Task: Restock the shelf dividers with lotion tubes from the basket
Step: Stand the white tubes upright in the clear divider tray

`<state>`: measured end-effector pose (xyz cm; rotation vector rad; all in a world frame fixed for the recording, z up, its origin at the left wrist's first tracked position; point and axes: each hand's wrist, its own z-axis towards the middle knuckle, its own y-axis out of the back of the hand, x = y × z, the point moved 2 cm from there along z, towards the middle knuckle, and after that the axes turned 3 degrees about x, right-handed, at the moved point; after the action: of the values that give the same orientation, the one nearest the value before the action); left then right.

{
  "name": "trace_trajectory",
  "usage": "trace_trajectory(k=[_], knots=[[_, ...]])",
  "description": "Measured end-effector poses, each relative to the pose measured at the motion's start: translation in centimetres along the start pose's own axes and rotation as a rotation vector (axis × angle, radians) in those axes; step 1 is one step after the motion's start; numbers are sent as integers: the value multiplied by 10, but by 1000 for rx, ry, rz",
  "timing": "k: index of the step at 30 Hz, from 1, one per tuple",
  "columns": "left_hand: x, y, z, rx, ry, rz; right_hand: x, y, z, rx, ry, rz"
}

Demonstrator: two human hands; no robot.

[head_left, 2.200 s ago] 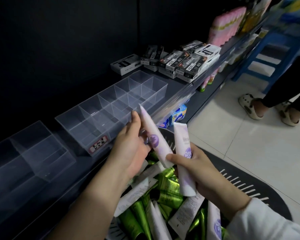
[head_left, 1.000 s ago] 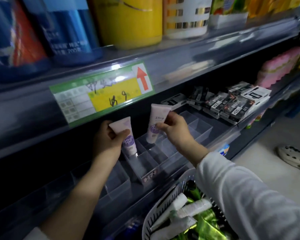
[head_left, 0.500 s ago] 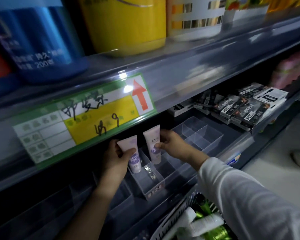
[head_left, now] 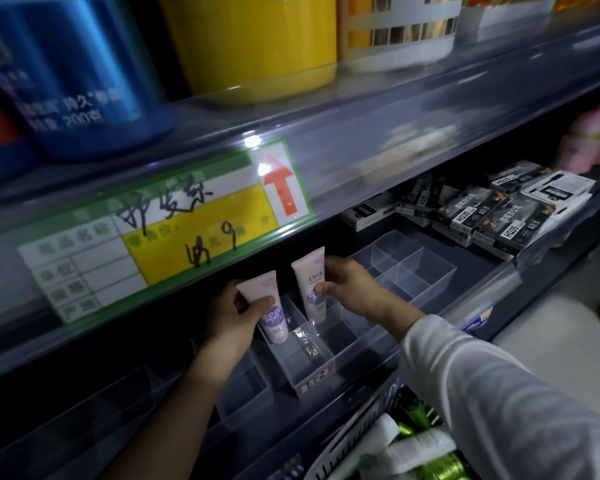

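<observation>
A clear plastic divider tray (head_left: 329, 367) sits on the lower shelf under the price strip. My left hand (head_left: 232, 315) grips a white lotion tube with a purple label (head_left: 271, 308), cap down, in the tray's rear left compartment. My right hand (head_left: 347, 284) pinches a second white and purple tube (head_left: 312, 282), cap down, in the compartment just to the right. At the bottom right, the basket (head_left: 347, 441) holds several white and green tubes (head_left: 420, 448).
The upper shelf edge with a green and yellow price label (head_left: 174, 233) hangs close above my hands. Black boxed goods (head_left: 492, 209) lie on the shelf to the right. More clear dividers (head_left: 409, 268) stand between them and my hands.
I lifted both tubes out of the basket and brought them to the shelf. Over the last second both hands lowered their tubes, cap down, into neighbouring compartments of the divider tray.
</observation>
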<state>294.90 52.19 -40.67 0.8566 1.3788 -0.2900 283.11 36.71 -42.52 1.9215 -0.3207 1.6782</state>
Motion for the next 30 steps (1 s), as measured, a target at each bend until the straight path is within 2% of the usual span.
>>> trace_trajectory(k=[19, 26, 30], knots=[[0, -1, -5, 8, -13, 10, -1, 0, -6, -10, -38, 40], [1, 10, -20, -97, -9, 64, 12, 12, -40, -152, -24, -30], [1, 19, -58, -192, -137, 94, 17, 18, -82, -211, -12, -82]])
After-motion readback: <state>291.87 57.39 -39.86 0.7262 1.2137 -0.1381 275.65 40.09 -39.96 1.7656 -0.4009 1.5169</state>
